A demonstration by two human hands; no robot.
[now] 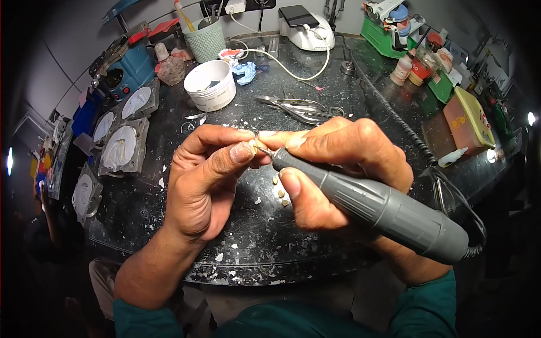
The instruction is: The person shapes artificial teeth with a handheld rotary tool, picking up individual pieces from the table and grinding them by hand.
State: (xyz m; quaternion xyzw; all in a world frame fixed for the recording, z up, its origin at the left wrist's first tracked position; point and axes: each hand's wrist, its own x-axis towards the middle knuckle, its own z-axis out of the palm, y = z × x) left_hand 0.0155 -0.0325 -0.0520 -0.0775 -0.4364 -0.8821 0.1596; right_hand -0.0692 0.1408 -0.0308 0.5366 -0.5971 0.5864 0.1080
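My left hand (196, 183) pinches a tiny pale, tooth-like piece (253, 145) between thumb and fingertips; most of it is hidden. Around a thick grey rotary handpiece (372, 205) my right hand (358, 149) is closed, with the thumb below and the fingers above. The handpiece's thin metal bur (264, 150) points left and meets the pale piece, or comes very near it. Fingertips of both hands come close together there. Below them, a few small tan pieces (281, 194) lie on the dark table (253, 231).
Metal pliers or scissors (298, 109) lie beyond my hands. A white tub (209, 87) stands behind my left hand, with plaster-filled metal flasks (120, 151) farther left. The handpiece's coiled cord (394, 112) crosses the right side. A lidded plastic box (468, 121) sits at right.
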